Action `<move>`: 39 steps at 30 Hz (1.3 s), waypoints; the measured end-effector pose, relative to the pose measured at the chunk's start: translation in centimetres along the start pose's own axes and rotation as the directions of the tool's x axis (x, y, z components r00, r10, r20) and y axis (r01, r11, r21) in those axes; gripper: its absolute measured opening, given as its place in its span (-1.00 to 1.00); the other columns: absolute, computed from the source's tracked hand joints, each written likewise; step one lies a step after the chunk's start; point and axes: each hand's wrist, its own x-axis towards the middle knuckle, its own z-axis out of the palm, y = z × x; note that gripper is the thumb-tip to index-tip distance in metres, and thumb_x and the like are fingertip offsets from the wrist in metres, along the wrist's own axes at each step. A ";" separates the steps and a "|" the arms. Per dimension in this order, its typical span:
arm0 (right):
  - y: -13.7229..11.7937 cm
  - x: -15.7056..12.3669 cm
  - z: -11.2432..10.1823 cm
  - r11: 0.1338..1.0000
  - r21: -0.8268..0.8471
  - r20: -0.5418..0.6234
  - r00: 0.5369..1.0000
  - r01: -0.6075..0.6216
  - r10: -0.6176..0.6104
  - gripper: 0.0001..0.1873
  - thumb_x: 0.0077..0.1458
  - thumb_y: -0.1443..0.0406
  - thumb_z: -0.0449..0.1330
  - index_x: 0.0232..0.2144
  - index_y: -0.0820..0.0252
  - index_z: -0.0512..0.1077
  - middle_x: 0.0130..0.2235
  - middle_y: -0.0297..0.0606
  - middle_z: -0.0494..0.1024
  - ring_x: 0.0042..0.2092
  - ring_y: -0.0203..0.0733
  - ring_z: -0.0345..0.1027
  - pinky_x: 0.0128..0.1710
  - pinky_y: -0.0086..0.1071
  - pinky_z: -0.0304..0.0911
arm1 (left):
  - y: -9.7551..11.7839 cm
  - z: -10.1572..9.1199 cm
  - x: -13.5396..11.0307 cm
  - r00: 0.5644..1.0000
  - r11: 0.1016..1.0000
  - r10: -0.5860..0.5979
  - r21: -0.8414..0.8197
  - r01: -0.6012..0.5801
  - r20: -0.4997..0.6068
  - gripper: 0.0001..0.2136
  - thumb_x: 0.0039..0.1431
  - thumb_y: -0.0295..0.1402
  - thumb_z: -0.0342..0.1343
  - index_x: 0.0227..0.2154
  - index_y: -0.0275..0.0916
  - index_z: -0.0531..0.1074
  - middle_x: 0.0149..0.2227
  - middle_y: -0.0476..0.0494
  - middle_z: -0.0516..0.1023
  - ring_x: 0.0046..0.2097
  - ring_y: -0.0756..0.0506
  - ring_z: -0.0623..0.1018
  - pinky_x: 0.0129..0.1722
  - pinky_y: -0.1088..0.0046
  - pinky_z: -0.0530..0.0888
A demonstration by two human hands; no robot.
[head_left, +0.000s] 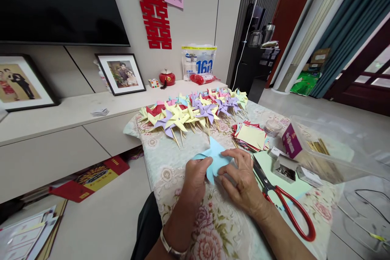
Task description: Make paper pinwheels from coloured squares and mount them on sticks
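A light blue paper pinwheel (217,161), its blades partly folded in, is held above the floral tablecloth between my two hands. My left hand (196,174) pinches it from the left, thumb lying on top of the paper. On the other side my right hand (242,174) grips its right edge with bent fingers. Whatever lies under the fingertips is hidden. Beside my right wrist lie large scissors (292,205) with red handles, blades apart, on a pale green sheet (297,189). Behind my hands sits a stack of coloured paper squares (251,136).
Many finished pinwheels (195,113) on sticks lie across the table's far side. To the right are a small box of metal fasteners (285,169), a round clear container (273,127) and a plastic bin (344,158) with wooden sticks. A white cabinet (76,118) runs behind.
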 end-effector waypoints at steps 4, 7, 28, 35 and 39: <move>0.2 0.0 0.1 0.997 0.057 -0.024 0.998 -0.052 0.053 -0.89 0.10 0.43 0.15 -0.37 0.12 0.42 0.06 -0.16 0.35 0.15 0.12 0.09 0.10 0.07 0.07 | -0.1 0.0 -0.3 0.999 0.998 0.015 0.056 -0.017 0.028 -0.83 -0.21 -0.35 0.26 -0.67 -0.26 0.37 -0.68 0.10 0.32 -0.60 0.07 0.26 -0.58 0.53 0.23; 0.3 0.0 0.1 0.988 0.099 -0.029 0.992 -0.117 0.121 -0.89 0.12 0.39 0.14 -0.41 0.11 0.41 0.04 -0.16 0.37 0.14 0.10 0.10 0.10 0.05 0.08 | -0.5 -0.2 -0.4 0.996 0.993 0.043 0.106 -0.051 0.078 -0.85 -0.16 -0.32 0.27 -0.58 -0.27 0.44 -0.62 0.05 0.41 -0.56 0.03 0.33 -0.53 0.51 0.29; 1.0 0.1 0.8 0.940 0.157 -0.001 0.952 -0.303 0.307 -0.84 0.08 0.41 0.13 -0.51 0.14 0.39 -0.04 -0.13 0.44 0.04 0.08 0.22 0.03 0.06 0.14 | -0.5 0.2 -0.6 0.998 0.973 0.036 0.225 -0.048 0.055 -0.82 -0.22 -0.36 0.26 -0.64 -0.22 0.33 -0.71 0.12 0.34 -0.61 0.07 0.25 -0.60 0.57 0.17; 0.8 0.1 0.9 0.940 0.130 -0.012 0.947 -0.317 0.321 -0.84 0.08 0.42 0.13 -0.52 0.15 0.36 -0.07 -0.11 0.45 0.02 0.08 0.23 0.00 0.04 0.17 | -1.0 0.0 -0.5 0.997 0.947 0.037 0.316 -0.057 0.071 -0.85 -0.19 -0.34 0.21 -0.63 -0.21 0.33 -0.69 0.10 0.36 -0.61 0.05 0.27 -0.59 0.55 0.17; 0.8 0.1 0.9 0.954 0.099 -0.041 0.957 -0.281 0.286 -0.84 0.07 0.43 0.13 -0.51 0.14 0.35 -0.09 -0.12 0.46 0.00 0.07 0.23 -0.02 0.02 0.19 | -1.4 -0.1 -0.1 0.996 0.935 0.058 0.347 -0.078 0.067 -0.85 -0.19 -0.32 0.20 -0.63 -0.20 0.32 -0.70 0.11 0.34 -0.61 0.05 0.26 -0.58 0.54 0.15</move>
